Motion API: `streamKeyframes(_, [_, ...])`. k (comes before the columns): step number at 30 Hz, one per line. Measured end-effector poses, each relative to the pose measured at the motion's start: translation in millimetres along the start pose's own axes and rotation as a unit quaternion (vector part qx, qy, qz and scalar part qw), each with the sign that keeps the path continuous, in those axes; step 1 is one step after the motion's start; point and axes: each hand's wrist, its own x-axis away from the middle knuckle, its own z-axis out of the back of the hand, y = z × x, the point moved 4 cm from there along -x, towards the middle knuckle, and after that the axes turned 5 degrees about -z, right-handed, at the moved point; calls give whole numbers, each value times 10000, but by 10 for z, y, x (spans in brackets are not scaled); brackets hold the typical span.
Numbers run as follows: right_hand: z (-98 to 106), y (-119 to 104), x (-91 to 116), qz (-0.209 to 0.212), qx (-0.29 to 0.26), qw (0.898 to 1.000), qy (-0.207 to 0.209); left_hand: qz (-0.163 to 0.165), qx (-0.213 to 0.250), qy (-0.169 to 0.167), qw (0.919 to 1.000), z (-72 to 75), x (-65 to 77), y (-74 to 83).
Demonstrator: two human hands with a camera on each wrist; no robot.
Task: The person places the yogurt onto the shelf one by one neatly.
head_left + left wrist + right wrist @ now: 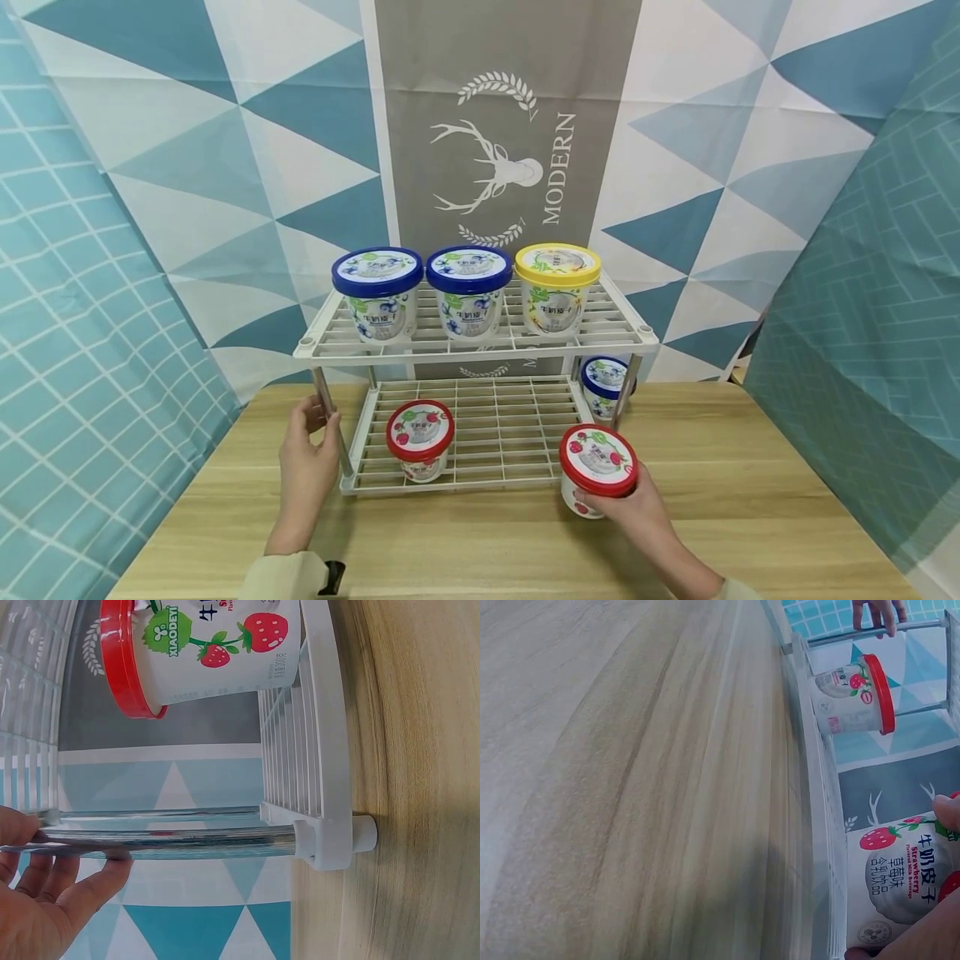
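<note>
My left hand (306,462) grips the front left metal post (187,841) of a white two-tier rack (480,360). With my right hand (643,510) I hold a red-lidded strawberry tub (597,460) by its side, upright in front of the lower shelf's right end. In the right wrist view its strawberry label faces the camera, with thumb and fingers around the cup. Another red-lidded tub (420,429) stands on the left of the lower shelf, close to my left hand.
Two blue-lidded tubs (377,292) and a yellow-lidded tub (557,287) stand in a row on the upper shelf. One more blue-lidded tub (604,379) is behind the right front post. The rack stands on a wooden table (450,550) before a patterned backdrop (510,50).
</note>
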Motion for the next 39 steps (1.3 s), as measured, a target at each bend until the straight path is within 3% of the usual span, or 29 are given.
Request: streamKeyframes(39, [-187, -129, -2, 351, -426, 9983, -191, -47, 91, 70, 9999, 21, 5, 15])
